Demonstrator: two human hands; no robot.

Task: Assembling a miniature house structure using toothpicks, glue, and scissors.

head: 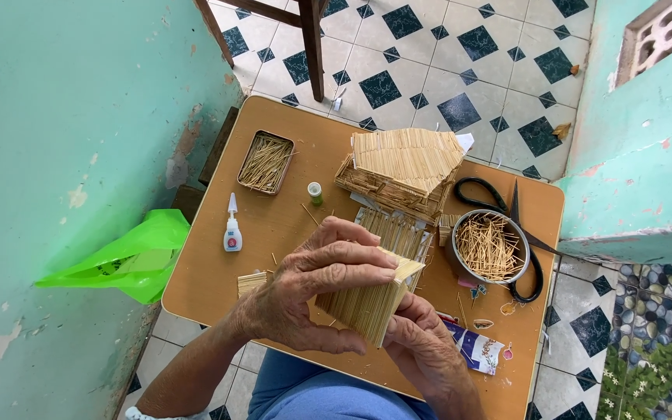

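Observation:
My left hand and my right hand together grip a small folded panel made of toothpick-like sticks, held above the near edge of a small brown table. The left hand wraps over its top and left side; the right hand supports it from below and the right. Behind it on the table stands a larger stick-built model with a sloped roof. A flat stick panel lies just beyond my fingers.
A rectangular tin of sticks, a white glue bottle, a small green cap, a round bowl of sticks, black scissors and a crumpled wrapper share the table. A green plastic bag lies left, chair legs behind.

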